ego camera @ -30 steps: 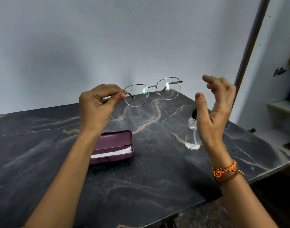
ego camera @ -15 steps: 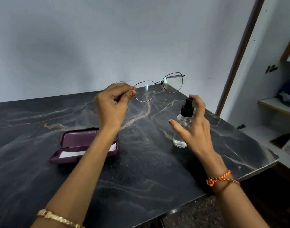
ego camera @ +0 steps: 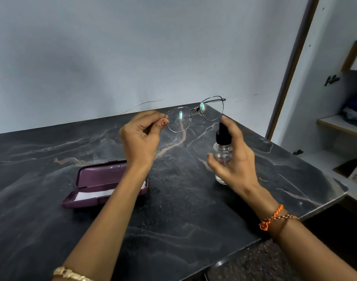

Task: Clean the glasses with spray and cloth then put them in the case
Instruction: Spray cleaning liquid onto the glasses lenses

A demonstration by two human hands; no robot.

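Her left hand (ego camera: 141,136) pinches the glasses (ego camera: 195,114) by one end, frame running crosswise above the table's (ego camera: 173,230) far edge, while her right hand (ego camera: 234,159) wraps the upright spray bottle (ego camera: 222,147) just beneath them.

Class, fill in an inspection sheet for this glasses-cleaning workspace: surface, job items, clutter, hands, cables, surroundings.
Surface: dark marble-pattern table, set against the wall.
Job's things: glasses held up above the table; clear spray bottle with black nozzle lifted beside them; purple case open on the table, white cloth inside.
Clutter: nothing seen.
Grippers: left hand pinches the glasses at the frame's edge; right hand grips the spray bottle, forefinger on top of the nozzle.
Cables: thin wire along the wall behind the table.
Surroundings: plain wall; shelves at the right.
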